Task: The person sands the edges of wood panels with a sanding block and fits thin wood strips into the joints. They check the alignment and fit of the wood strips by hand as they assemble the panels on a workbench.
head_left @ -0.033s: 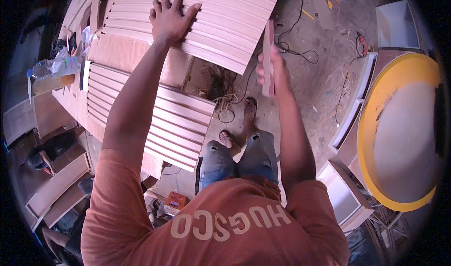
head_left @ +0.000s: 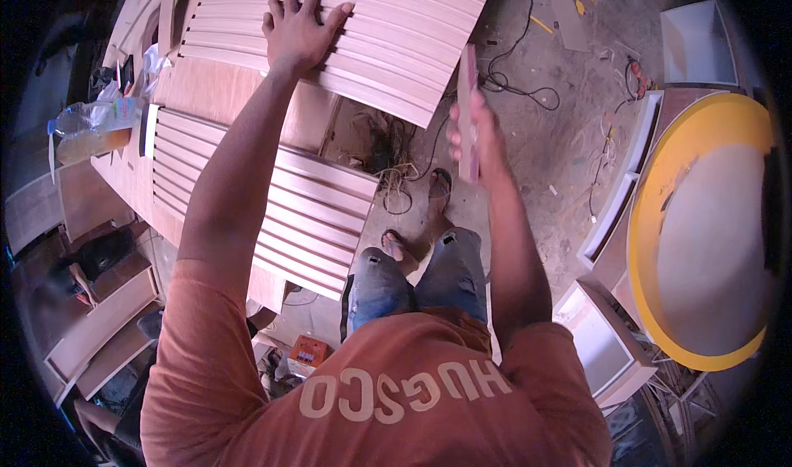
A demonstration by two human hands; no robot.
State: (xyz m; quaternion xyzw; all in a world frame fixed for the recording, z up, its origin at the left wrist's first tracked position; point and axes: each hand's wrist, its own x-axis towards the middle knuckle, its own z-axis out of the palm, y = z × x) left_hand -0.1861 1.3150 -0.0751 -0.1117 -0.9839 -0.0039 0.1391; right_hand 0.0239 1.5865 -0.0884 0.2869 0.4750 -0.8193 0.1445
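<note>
My left hand [head_left: 299, 36] lies flat with fingers spread on a grooved, pale wooden panel [head_left: 404, 42]. In my right hand [head_left: 488, 141] is a long, narrow sanding block [head_left: 467, 75] with a reddish face, tipped up on edge. The block is at the right end of the panel; whether it touches that edge I cannot tell. A second grooved panel [head_left: 322, 215] lies nearer to me, under my left forearm. Both panels rest on a plywood board [head_left: 206, 87].
A plastic bottle [head_left: 95, 129] with amber liquid stands at the left. Black cables [head_left: 528, 96] trail over the floor. To the right are a large yellow-rimmed oval piece [head_left: 648, 228] and a white open box [head_left: 598, 343]. Another person [head_left: 95, 257] is at the far left.
My right hand and the sanding block have shifted slightly toward me. My left hand stays in place on the panel.
</note>
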